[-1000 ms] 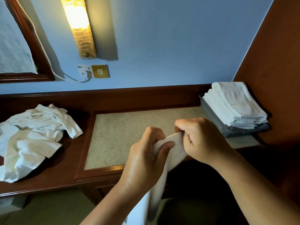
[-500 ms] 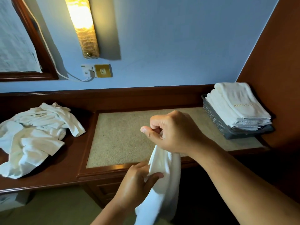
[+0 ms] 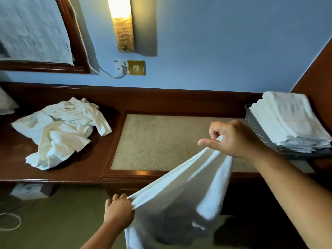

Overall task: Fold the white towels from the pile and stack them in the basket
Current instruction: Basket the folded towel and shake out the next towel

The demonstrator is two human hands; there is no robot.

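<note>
A white towel [image 3: 181, 198] is stretched in the air in front of the desk, its lower part hanging down. My right hand [image 3: 231, 139] pinches its upper corner above the desk's beige inlay. My left hand [image 3: 119, 209] grips the other end low, below the desk's front edge. A rumpled pile of white towels [image 3: 61, 132] lies on the desk at the left. At the far right a grey mesh basket [image 3: 255, 123] carries a stack of folded white towels [image 3: 291, 123].
The dark wooden desk [image 3: 86, 169] has a beige inlay [image 3: 161, 141] in its middle. Behind it are a blue wall, a lit wall lamp [image 3: 122, 24], a socket with a white cable, and a framed mirror. A brown panel stands at the right.
My hands have moved apart along the towel: the right hand rose and went right, the left hand dropped to the lower left. The towel went from bunched to stretched.
</note>
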